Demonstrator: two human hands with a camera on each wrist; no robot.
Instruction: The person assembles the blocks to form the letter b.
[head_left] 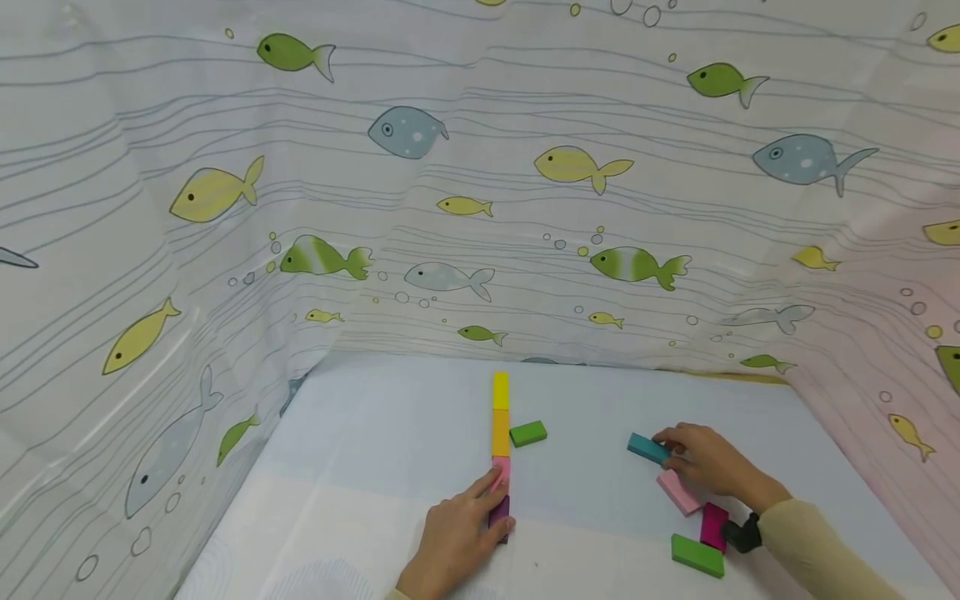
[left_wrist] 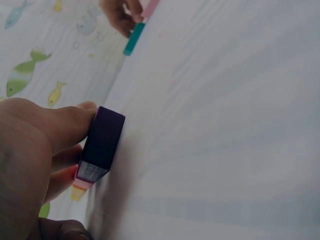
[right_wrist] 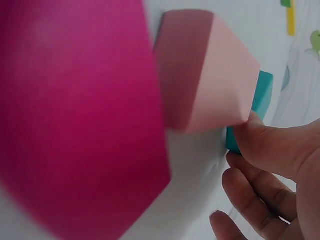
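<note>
A straight row of blocks runs away from me: purple (head_left: 498,511), pink (head_left: 502,467), orange (head_left: 500,432) and yellow (head_left: 500,390) at the far end. At its near end my left hand (head_left: 453,533) grips the purple block, thumb along its right side, fingertips reaching the pink one. Over on the right, my right hand (head_left: 712,462) pinches a teal block (head_left: 647,448) by its right end between thumb and fingers. Just below that hand lies a second pink block (head_left: 678,493), and in the right wrist view it partly covers the teal block (right_wrist: 263,92).
Near the right wrist are a magenta block (head_left: 712,527) and a green block (head_left: 697,556). Another green block (head_left: 528,433) lies at an angle beside the orange one. A fish-patterned curtain (head_left: 510,233) stands around the white table (head_left: 585,542) at the back and sides.
</note>
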